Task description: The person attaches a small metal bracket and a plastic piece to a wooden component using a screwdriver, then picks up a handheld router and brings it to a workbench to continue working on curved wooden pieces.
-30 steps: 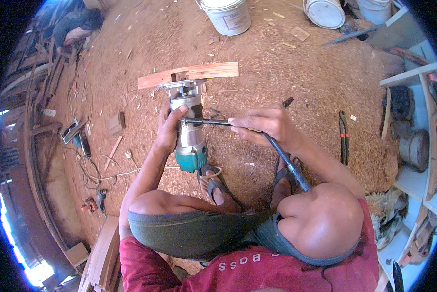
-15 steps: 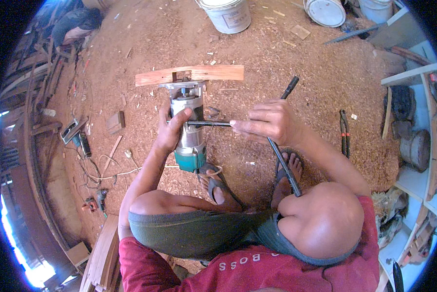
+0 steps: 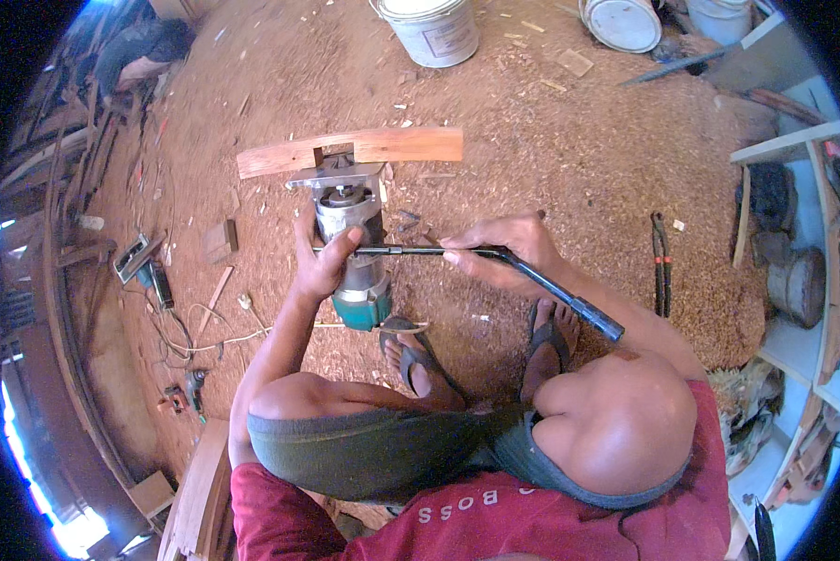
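Observation:
A trim router (image 3: 359, 285), silver with a teal end cap, lies with its base plate pointing away from me. My left hand (image 3: 325, 262) is closed round its body, thumb on top. My right hand (image 3: 514, 248) grips a black T-handled wrench (image 3: 551, 290). Its thin shaft runs left across the router to beside my left thumb, where its tip is hidden. The crossbar slants down toward my right knee. Just beyond the router's base plate (image 3: 331, 178) is a curved wooden piece (image 3: 406, 145) with a notch in its near edge.
Wood shavings cover the dirt floor. Red-handled pliers (image 3: 661, 266) lie to the right. On the left are a corded power tool (image 3: 153, 271), a wood block (image 3: 221, 240) and a drill (image 3: 195, 385). A white bucket (image 3: 439, 37) stands ahead; shelving (image 3: 794, 355) lines the right side.
The wrench's crossbar has rotated, and my right hand has turned with it and dropped slightly. The router's plate end has shifted a little left, tilting the base plate.

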Demonstrator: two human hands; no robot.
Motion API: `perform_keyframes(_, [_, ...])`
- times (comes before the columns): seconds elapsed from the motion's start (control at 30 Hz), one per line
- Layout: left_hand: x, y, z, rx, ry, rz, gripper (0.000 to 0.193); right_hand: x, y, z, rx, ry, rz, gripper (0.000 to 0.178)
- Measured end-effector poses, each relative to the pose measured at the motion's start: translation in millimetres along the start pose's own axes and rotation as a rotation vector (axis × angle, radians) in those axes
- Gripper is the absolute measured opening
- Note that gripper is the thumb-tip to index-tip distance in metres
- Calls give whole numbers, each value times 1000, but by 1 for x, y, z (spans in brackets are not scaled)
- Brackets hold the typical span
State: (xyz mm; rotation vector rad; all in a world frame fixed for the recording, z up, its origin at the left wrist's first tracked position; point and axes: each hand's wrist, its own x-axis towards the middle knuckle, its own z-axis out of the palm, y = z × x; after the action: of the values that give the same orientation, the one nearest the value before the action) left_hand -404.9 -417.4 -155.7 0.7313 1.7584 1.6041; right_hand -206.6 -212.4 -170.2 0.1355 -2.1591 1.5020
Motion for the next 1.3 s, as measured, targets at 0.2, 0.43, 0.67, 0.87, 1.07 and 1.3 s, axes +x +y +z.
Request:
perform_keyframes(0.2, [-3,6,3,18,20,25,59,-1,-10,0,87,-20,173,22])
perform_keyframes(0.43, [-1,3,2,-4,-6,-8,59,-3,-12,3,183,1,276,26])
perform_keyframes(0.67, [-1,2,1,85,5,27,56,-7,-9,8,284,-28,476,24])
perform_keyframes(0.87, [-2,6,6,137,30,58,59,-11,-3,12,287,10,429,22])
perform_keyframes(1.07, [-1,11,9,182,41,52,61,-13,-1,14,349,9,495,21])
perform_keyframes(1.3, [-1,4,7,138,33,31,62,-13,-1,13,385,-3,541,21])
